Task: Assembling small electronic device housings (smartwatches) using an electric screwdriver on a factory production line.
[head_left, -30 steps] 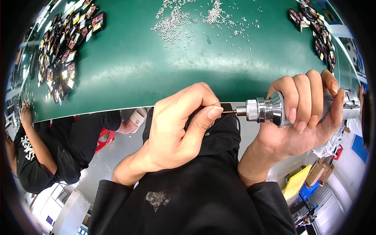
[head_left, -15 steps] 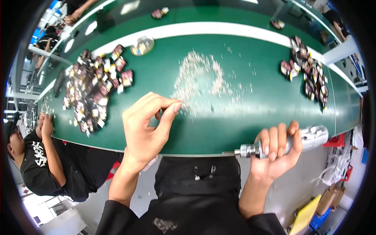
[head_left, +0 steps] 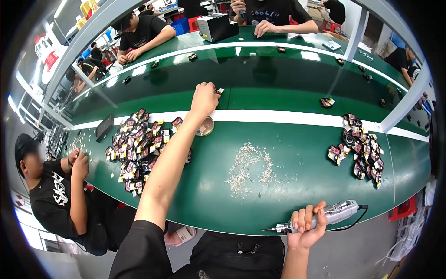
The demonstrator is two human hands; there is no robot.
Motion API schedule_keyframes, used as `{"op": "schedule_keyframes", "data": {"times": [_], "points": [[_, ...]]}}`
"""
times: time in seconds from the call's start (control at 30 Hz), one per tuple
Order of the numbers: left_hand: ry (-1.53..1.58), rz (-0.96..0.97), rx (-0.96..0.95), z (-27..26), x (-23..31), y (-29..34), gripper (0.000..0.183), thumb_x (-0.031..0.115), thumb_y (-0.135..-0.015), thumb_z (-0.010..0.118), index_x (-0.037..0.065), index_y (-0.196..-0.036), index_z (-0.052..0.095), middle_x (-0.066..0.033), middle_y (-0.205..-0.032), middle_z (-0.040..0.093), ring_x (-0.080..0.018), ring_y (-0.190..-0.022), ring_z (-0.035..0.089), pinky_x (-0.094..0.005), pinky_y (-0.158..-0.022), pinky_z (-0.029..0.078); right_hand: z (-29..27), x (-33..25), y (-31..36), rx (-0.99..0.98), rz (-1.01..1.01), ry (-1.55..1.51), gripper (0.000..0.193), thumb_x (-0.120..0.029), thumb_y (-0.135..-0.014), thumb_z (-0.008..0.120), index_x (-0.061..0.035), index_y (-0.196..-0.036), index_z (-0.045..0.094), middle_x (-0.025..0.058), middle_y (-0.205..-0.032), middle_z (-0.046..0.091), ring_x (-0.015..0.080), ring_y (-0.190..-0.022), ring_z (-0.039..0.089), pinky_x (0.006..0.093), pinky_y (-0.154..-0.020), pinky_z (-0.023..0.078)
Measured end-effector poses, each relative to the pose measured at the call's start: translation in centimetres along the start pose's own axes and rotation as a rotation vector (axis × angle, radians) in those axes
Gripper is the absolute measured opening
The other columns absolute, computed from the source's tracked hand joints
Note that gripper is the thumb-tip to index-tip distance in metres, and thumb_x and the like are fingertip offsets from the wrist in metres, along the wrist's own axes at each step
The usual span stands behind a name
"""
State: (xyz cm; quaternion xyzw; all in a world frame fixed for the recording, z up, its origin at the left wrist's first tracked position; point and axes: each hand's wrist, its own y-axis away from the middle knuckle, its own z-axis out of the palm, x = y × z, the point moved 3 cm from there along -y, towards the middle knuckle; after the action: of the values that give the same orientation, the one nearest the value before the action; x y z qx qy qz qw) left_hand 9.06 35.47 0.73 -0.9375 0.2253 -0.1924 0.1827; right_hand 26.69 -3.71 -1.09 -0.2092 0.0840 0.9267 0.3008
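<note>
My left arm stretches far forward across the green table, past a white strip onto the conveyor belt behind it. My left hand (head_left: pixel 205 99) is closed, its fingertips on a small black part (head_left: pixel 220 91) with a white and yellow label, mostly hidden by the fingers. At the table's front edge my right hand (head_left: pixel 304 227) wraps round a silver electric screwdriver (head_left: pixel 341 212), its bit pointing left and a black cord trailing from its back end. Between the hands, many small silvery screws (head_left: pixel 248 167) lie spread on the table.
A large pile of black parts with labels (head_left: pixel 134 144) lies left, a smaller pile (head_left: pixel 367 158) right. A round shallow dish (head_left: pixel 206 126) stands by my left forearm. A black box (head_left: pixel 104 127) sits far left. Grey frame posts (head_left: pixel 402 109) rise nearby; co-workers sit left and across.
My left hand has gone from a pinch near the screws to the belt beyond the white strip. My right hand keeps hold of the screwdriver. The view has tilted up.
</note>
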Motion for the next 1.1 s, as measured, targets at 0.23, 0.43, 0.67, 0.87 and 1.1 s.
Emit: {"op": "schedule_keyframes", "data": {"times": [0.23,0.43,0.67,0.87,1.1], "points": [[0.353,0.408,-0.205,-4.4,10.9,8.7,0.029,0.007,-0.077,0.068,-0.002,-0.104,0.06,-0.0142,-0.099,0.063,-0.0277,-0.093,0.059,-0.0351,-0.081,0.048,-0.8,-0.5,-0.1,-0.091,0.046,-0.005,0.013,-0.02,-0.094,0.046,-0.0088,-0.087,0.042,-0.0023,-0.05,0.035,0.0078,-0.037,0.034,0.0248,-0.042,0.035],[0.601,0.617,-0.514,-8.6,18.8,22.8,0.048,-0.002,-0.065,0.073,-0.002,-0.11,0.055,-0.0142,-0.112,0.056,-0.0328,-0.097,0.056,-0.0389,-0.081,0.048,-1.1,-1.0,1.9,-0.229,0.158,-0.029,0.012,-0.019,-0.092,0.045,-0.0083,-0.087,0.043,-0.0002,-0.051,0.038,0.0106,-0.039,0.034,0.0282,-0.044,0.037],[0.666,0.562,-0.526,-7.5,19.9,25.3,0.04,-0.005,-0.068,0.069,-0.004,-0.106,0.055,-0.0153,-0.108,0.055,-0.0326,-0.093,0.055,-0.0388,-0.076,0.048,-1.2,0.8,5.3,-0.236,0.219,0.002,0.007,-0.013,-0.091,0.044,-0.0068,-0.09,0.042,0.0011,-0.052,0.038,0.0107,-0.039,0.036,0.028,-0.045,0.038],[0.496,0.562,-0.455,-7.3,20.6,26.1,0.027,-0.008,-0.069,0.065,-0.004,-0.095,0.058,-0.0128,-0.091,0.057,-0.028,-0.083,0.056,-0.0358,-0.068,0.049,-0.9,2.4,6.8,-0.162,0.224,0.124,0.005,-0.011,-0.091,0.043,-0.0064,-0.091,0.042,0.0018,-0.052,0.039,0.0121,-0.039,0.037,0.0287,-0.044,0.039],[0.324,0.761,-0.201,-7.3,21.0,27.6,0.038,-0.001,-0.056,0.063,-0.011,-0.092,0.059,-0.0176,-0.097,0.059,-0.0299,-0.083,0.059,-0.0327,-0.061,0.053,-1.4,2.6,6.4,-0.071,0.168,0.215,0.007,-0.012,-0.091,0.042,-0.0057,-0.093,0.042,0.0034,-0.05,0.038,0.0142,-0.038,0.038,0.028,-0.039,0.036]]}}
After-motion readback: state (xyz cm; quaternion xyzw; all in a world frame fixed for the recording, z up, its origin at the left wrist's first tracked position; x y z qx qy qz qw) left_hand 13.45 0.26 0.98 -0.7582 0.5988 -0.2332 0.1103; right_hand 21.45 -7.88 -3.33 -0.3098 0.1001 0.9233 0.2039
